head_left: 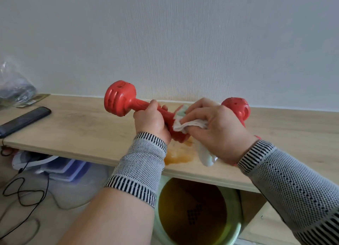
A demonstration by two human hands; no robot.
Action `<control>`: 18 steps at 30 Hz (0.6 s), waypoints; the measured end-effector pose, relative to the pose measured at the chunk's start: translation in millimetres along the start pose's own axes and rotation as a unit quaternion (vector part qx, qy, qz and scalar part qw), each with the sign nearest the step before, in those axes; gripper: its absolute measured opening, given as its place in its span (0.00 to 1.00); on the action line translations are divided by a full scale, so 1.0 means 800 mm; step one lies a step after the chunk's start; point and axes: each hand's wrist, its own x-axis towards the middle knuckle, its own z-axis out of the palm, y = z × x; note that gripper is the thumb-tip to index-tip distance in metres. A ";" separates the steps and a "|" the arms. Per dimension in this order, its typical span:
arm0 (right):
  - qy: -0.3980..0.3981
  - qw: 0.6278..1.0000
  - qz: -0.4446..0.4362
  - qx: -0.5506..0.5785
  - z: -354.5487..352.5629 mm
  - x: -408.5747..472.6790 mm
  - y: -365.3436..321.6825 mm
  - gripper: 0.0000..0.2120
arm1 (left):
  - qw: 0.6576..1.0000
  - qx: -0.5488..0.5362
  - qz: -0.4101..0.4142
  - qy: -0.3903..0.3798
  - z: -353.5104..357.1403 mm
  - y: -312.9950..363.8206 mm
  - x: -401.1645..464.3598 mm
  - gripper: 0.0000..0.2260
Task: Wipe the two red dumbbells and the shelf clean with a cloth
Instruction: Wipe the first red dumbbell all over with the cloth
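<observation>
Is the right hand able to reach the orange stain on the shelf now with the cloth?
Probably yes. The orange stain lies on the shelf just below the right hand, nothing between. But the cloth is pressed on the dumbbell held by the left hand.

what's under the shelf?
Under the shelf: a pale green bucket of brownish liquid, stacked clear plastic trays and black cables. Anything farther back is covered by the board and forearms.

Bright, even daylight, soft shadow under the shelf (88, 134), no glare, wide-angle bending at the edges, plastic bag (14, 85) far left slightly blurred
</observation>
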 end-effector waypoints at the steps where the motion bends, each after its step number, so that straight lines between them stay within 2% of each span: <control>1: 0.017 1.000 0.016 0.015 -0.002 0.002 0.004 0.05 | 1.000 -0.016 -0.014 0.005 0.001 0.002 -0.003 0.02; 3: 0.068 0.996 0.051 0.040 -0.003 0.006 0.011 0.05 | 0.998 -0.039 -0.047 0.020 0.004 0.005 -0.008 0.03; 5: 0.108 0.993 0.050 0.013 0.000 0.007 0.012 0.05 | 0.996 -0.048 -0.074 0.021 0.007 0.006 -0.012 0.04; 10: 0.129 0.978 -0.110 -0.123 0.015 -0.002 0.004 0.08 | 0.996 -0.001 -0.082 0.033 0.011 0.012 -0.016 0.06; 15: 0.141 0.958 -0.182 -0.172 0.025 -0.008 0.006 0.10 | 0.984 -0.117 -0.130 0.028 0.005 0.020 -0.003 0.04; 18: 0.153 0.955 -0.193 -0.168 0.025 -0.007 0.005 0.11 | 0.976 -0.163 -0.145 0.011 0.002 0.022 0.006 0.12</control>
